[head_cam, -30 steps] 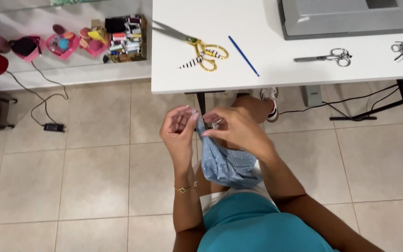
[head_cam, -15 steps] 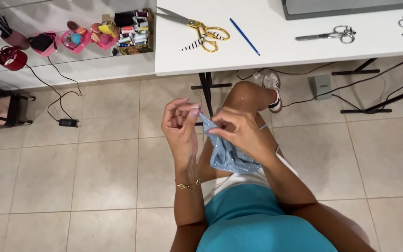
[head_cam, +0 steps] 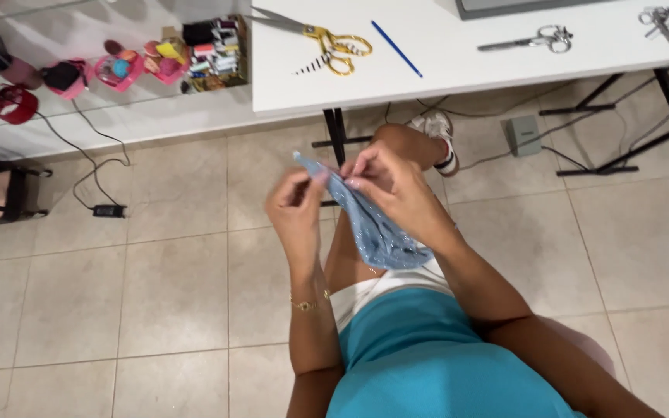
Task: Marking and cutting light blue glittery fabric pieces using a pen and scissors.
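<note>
Looking down from the head camera, both hands meet above the person's lap and a raised knee, pinching 1 piece of light blue fabric (head_cam: pixel 377 228). The left hand (head_cam: pixel 297 205) is closed on the upper left edge of the cloth, thumb and fingertips pressed together near its pointed corner. The right hand (head_cam: pixel 396 186) grips the cloth just beside it, fingers curled over the top edge, so the 2 hands are close but not touching. The rest of the fabric hangs down between the forearms onto the thigh. Beyond the hands, a white desk (head_cam: pixel 466 66) carries yellow-handled scissors (head_cam: pixel 327 39), a blue pencil (head_cam: pixel 396 48) and silver scissors (head_cam: pixel 532 40). A grey foot pedal (head_cam: pixel 522 134) sits on the tiled floor (head_cam: pixel 156 294) under the desk.
</note>
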